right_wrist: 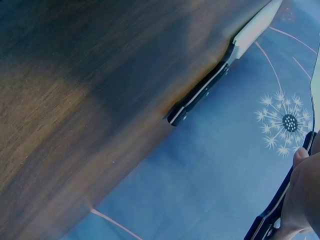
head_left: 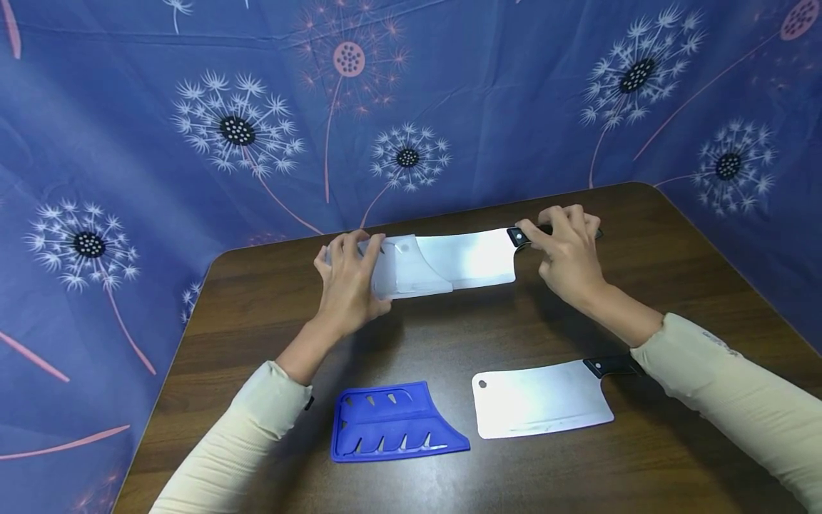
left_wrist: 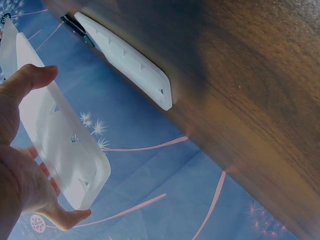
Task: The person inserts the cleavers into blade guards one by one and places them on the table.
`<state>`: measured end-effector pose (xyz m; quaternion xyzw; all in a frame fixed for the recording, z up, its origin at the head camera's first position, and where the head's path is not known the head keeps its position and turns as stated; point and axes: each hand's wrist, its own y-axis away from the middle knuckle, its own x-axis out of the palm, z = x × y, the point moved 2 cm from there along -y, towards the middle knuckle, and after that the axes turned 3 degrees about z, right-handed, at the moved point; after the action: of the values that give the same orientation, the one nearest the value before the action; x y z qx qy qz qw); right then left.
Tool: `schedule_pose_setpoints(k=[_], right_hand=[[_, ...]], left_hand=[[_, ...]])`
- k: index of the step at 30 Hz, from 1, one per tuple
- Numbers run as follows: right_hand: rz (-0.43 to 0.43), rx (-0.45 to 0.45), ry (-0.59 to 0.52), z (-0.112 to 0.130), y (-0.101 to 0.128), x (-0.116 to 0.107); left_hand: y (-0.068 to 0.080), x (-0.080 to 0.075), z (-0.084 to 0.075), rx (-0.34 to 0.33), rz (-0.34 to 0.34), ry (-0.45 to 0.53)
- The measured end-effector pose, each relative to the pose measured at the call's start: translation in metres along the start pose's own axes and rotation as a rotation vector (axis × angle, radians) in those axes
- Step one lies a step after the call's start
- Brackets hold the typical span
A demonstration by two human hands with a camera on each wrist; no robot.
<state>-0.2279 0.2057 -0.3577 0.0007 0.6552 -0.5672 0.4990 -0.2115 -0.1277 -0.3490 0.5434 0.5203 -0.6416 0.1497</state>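
My left hand point(head_left: 349, 282) grips a translucent white blade guard point(head_left: 411, 275) above the back of the table. A cleaver point(head_left: 478, 258) has the front part of its blade inside that guard, with bare steel showing toward the handle. My right hand point(head_left: 568, 253) holds the cleaver by its black riveted handle point(right_wrist: 272, 205). The left wrist view shows my thumb across one face of the guard and fingers behind it. Another black-handled knife in a white guard point(left_wrist: 130, 62) lies near the table's back edge; the held things mostly hide it in the head view.
A second cleaver point(head_left: 539, 400) lies bare at the front right, its handle partly behind my right sleeve point(head_left: 719, 385). To its left is a blue slotted blade guard point(head_left: 398, 425). Behind the brown wooden table point(head_left: 257, 314) hangs a blue dandelion-print cloth point(head_left: 501, 107).
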Motion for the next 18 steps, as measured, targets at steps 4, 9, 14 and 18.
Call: schedule_pose_setpoints(k=[4, 9, 14, 18], right_hand=[[-0.004, -0.008, -0.011, -0.0003, -0.0006, 0.0017], [-0.018, -0.020, -0.025, 0.0000, -0.0014, 0.0033], [-0.014, -0.034, -0.025, -0.0013, -0.0025, 0.0046], [0.008, -0.055, -0.020, -0.0035, -0.0028, 0.0050]], left_hand=[[0.0009, 0.0006, -0.0001, -0.002, -0.002, -0.003], [0.0011, 0.0009, 0.0004, -0.006, 0.003, -0.005], [0.0015, 0.0015, 0.0003, -0.014, 0.015, -0.004], [0.0022, 0.0024, 0.0001, -0.020, 0.029, -0.004]])
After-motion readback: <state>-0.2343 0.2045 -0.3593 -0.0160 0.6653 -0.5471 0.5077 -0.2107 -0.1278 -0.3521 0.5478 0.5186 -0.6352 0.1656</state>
